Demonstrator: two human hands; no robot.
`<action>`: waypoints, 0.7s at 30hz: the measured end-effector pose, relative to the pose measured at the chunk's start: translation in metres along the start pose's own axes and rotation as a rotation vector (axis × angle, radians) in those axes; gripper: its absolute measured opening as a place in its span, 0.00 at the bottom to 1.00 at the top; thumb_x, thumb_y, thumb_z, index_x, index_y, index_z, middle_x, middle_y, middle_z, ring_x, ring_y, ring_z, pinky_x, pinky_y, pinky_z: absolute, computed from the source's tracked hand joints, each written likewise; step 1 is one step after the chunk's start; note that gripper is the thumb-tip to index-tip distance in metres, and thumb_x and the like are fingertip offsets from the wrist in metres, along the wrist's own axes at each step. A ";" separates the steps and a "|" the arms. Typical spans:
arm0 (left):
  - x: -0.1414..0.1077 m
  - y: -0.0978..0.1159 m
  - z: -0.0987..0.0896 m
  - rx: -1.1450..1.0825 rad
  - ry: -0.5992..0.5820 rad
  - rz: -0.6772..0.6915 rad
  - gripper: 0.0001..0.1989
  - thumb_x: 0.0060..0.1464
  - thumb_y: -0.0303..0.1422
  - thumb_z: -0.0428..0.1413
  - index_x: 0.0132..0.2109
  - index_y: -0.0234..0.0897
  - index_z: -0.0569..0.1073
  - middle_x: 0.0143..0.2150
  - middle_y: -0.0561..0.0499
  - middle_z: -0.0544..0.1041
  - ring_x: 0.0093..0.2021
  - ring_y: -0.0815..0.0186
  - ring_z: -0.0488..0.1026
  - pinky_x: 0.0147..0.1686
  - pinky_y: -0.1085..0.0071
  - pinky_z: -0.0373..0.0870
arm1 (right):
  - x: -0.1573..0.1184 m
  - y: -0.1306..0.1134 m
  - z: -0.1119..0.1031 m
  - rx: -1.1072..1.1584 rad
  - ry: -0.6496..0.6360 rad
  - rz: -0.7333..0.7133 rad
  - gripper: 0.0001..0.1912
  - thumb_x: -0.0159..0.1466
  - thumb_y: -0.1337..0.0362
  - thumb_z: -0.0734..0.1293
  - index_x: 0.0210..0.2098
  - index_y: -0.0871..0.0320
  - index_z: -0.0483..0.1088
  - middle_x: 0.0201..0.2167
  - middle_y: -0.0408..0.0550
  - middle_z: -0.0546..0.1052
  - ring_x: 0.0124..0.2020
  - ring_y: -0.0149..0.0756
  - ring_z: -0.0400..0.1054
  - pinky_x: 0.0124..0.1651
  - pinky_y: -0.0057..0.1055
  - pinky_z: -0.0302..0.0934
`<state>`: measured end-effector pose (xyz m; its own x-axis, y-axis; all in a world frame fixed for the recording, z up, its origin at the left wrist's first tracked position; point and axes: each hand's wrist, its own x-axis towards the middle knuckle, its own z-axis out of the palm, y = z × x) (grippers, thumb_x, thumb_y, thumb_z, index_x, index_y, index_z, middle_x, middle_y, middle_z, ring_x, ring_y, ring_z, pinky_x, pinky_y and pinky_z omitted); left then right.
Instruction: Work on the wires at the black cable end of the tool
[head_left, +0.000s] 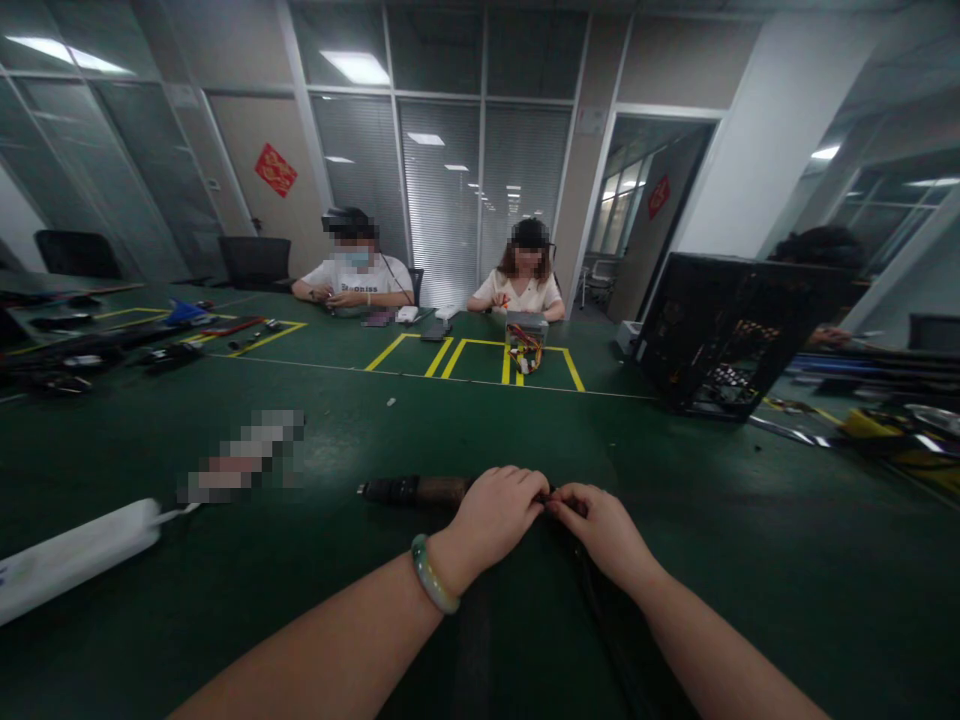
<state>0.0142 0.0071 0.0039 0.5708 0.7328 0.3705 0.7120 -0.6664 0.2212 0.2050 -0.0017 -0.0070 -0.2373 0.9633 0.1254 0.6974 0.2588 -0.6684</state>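
On the green tabletop lies a dark electric screwdriver with a brownish grip, its bit pointing left. My left hand is closed over the rear part of its body, and a green bangle circles that wrist. At the tool's back end my right hand pinches around where the black cord joins. The fingertips of both hands nearly meet there, and they hide the exact joint. From my right hand the cord runs down toward the table's near edge.
A white power strip lies at the left, beside a blurred-out object. A black computer case stands at the right. Across the table sit two people, one behind a power supply with coloured wires. Tools and cables lie far left.
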 end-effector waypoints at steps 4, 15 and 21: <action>0.000 0.000 0.002 -0.019 0.023 -0.028 0.04 0.59 0.32 0.55 0.41 0.38 0.69 0.39 0.51 0.74 0.42 0.62 0.71 0.42 0.64 0.66 | 0.000 -0.002 -0.001 0.021 -0.001 0.014 0.10 0.63 0.57 0.64 0.36 0.51 0.76 0.35 0.42 0.78 0.37 0.38 0.70 0.38 0.32 0.59; -0.001 0.000 -0.002 0.007 0.010 0.026 0.02 0.59 0.29 0.53 0.40 0.39 0.70 0.41 0.52 0.73 0.43 0.63 0.69 0.44 0.65 0.65 | 0.000 0.003 0.002 0.023 -0.013 0.025 0.11 0.64 0.56 0.64 0.38 0.52 0.75 0.34 0.43 0.78 0.35 0.38 0.70 0.35 0.30 0.59; 0.000 -0.001 0.000 -0.003 0.000 0.020 0.04 0.61 0.30 0.52 0.41 0.40 0.71 0.41 0.52 0.73 0.43 0.63 0.69 0.44 0.65 0.64 | 0.000 0.001 0.001 0.028 -0.023 0.031 0.11 0.64 0.56 0.64 0.38 0.53 0.75 0.34 0.43 0.78 0.34 0.37 0.70 0.36 0.30 0.59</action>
<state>0.0132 0.0078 0.0033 0.5847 0.7193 0.3752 0.6993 -0.6813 0.2162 0.2050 -0.0011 -0.0080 -0.2314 0.9689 0.0872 0.6855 0.2261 -0.6920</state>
